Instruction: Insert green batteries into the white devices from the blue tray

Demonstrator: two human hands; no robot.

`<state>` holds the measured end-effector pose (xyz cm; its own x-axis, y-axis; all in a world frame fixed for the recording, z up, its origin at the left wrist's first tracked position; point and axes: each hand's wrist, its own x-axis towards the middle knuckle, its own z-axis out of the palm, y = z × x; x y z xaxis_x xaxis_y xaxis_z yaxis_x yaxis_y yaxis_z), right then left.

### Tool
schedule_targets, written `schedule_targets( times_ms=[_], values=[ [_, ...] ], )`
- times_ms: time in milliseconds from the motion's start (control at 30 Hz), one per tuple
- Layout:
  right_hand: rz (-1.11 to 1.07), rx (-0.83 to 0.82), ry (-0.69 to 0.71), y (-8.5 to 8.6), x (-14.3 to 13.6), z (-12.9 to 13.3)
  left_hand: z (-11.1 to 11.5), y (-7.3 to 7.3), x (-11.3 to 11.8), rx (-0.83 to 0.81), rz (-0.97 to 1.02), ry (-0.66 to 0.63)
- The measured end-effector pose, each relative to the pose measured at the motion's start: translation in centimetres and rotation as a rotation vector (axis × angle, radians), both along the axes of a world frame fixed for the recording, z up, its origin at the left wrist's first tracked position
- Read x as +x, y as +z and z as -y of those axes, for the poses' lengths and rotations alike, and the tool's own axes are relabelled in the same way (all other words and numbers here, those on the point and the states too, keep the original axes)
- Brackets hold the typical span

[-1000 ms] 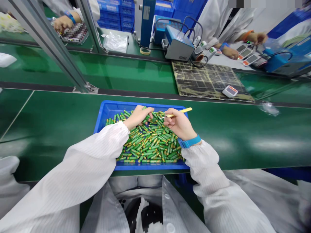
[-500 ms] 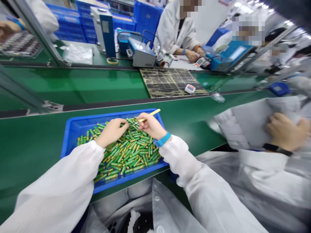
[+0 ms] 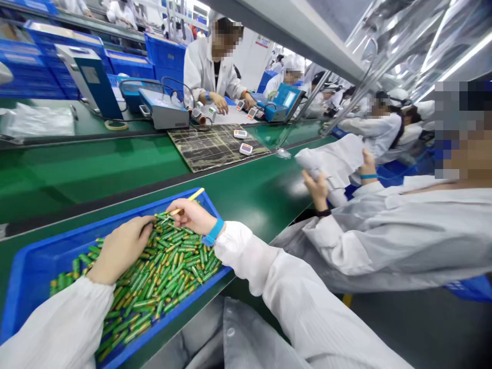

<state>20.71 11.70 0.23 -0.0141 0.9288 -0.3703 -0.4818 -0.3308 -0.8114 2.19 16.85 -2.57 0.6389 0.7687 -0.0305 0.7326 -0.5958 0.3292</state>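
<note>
A blue plastic tray [image 3: 65,225] holds a heap of small green batteries [image 3: 165,271] with yellow-gold ends. My left hand [image 3: 125,246] is over the tray's far side, its thumb and fingers pinched at a green battery [image 3: 158,217]. Just to its right, my right hand [image 3: 192,215] grips a thin yellow-handled tool [image 3: 197,195] whose slim metal tip points down-left toward the left fingertips. What kind of tool it is, I cannot make out. A blue wristband [image 3: 213,232] circles my right wrist.
Beyond the green bench [image 3: 246,189] lies a dark patterned board [image 3: 207,148] with two small white devices. Blue-grey instruments [image 3: 165,107] with cables stand behind it. A co-worker on the right holds up white cloth [image 3: 334,159]; another person works across the bench.
The view has swung right, so the tray and my hands appear farther left and lower. Both hands keep nearly the same pose. The co-worker's white cloth is now lifted higher.
</note>
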Motion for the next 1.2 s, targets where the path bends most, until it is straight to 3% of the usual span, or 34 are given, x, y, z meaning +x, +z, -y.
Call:
schedule_targets(
  times_ms=[433, 900, 1200],
  values=[
    [0.006, -0.028, -0.004, -0.1, 0.0, -0.4, 0.6, 1.6, 0.5, 0.057, -0.141, 0.127],
    [0.022, -0.044, -0.010, -0.5, 0.2, -0.8, 0.6, 2.6, 0.5, 0.058, 0.040, 0.110],
    [0.017, -0.031, -0.013, -0.4, 0.3, -0.7, 0.2, 0.8, 0.5, 0.119, 0.079, 0.051]
  ],
)
